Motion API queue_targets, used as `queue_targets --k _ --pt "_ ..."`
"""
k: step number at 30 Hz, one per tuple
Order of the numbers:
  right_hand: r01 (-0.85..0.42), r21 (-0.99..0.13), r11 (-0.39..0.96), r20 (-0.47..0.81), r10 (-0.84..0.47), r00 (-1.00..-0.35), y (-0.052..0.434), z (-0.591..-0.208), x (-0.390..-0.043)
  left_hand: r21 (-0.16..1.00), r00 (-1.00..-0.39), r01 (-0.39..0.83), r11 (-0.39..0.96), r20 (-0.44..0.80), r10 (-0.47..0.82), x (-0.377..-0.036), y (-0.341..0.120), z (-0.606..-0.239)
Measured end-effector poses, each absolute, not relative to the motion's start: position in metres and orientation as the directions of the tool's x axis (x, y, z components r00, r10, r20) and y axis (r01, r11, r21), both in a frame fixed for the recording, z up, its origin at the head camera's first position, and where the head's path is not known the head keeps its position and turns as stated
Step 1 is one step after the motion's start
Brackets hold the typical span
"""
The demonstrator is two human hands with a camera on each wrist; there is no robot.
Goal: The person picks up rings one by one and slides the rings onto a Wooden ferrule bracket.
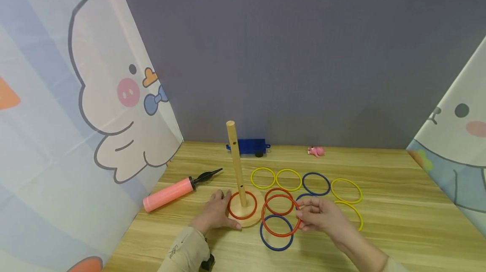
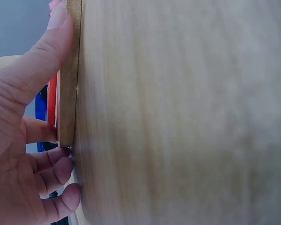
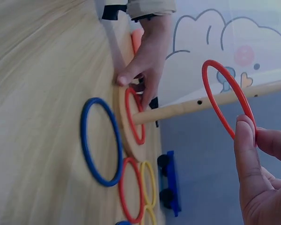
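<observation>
A wooden peg point(image 1: 236, 162) stands upright on a round wooden base point(image 1: 250, 220), with one red ring point(image 1: 253, 211) lying around its foot. My left hand point(image 1: 216, 215) rests on the table and grips the base's left edge point(image 2: 68, 93) between thumb and curled fingers. My right hand point(image 1: 320, 215) pinches a second red ring point(image 1: 281, 236) by its right side and holds it above the table, right of the peg. In the right wrist view this ring point(image 3: 220, 84) hangs in front of the peg point(image 3: 206, 105).
Yellow rings point(image 1: 263, 178), blue rings point(image 1: 316, 183) and a red ring point(image 1: 279, 201) lie on the table point(image 1: 398, 221) right of the base. A pink air pump point(image 1: 171, 194) lies to the left. A blue toy point(image 1: 248, 145) and a pink figure point(image 1: 316, 151) sit by the back wall.
</observation>
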State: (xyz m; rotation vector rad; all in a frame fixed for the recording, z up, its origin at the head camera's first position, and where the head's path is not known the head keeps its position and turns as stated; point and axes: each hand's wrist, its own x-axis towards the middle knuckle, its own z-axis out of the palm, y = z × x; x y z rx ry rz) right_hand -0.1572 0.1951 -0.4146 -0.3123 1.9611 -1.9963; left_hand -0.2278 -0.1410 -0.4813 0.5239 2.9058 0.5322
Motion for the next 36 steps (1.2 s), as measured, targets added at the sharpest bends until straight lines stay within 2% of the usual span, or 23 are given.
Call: queue_targets --k 29,36 --pt "-0.054 -0.994 -0.093 0.087 -0.401 -0.912 0.139 -0.334 -0.17 0.384 -0.927 0.308 0.871 -0.084 0.365 -0.228 -0.143 -0.483" --pt "-0.063 -0.989 -0.137 0.109 -0.354 -0.929 0.124 -0.312 -0.171 0.395 -0.929 0.299 0.869 -0.085 0.359 -0.228 -0.144 -0.484"
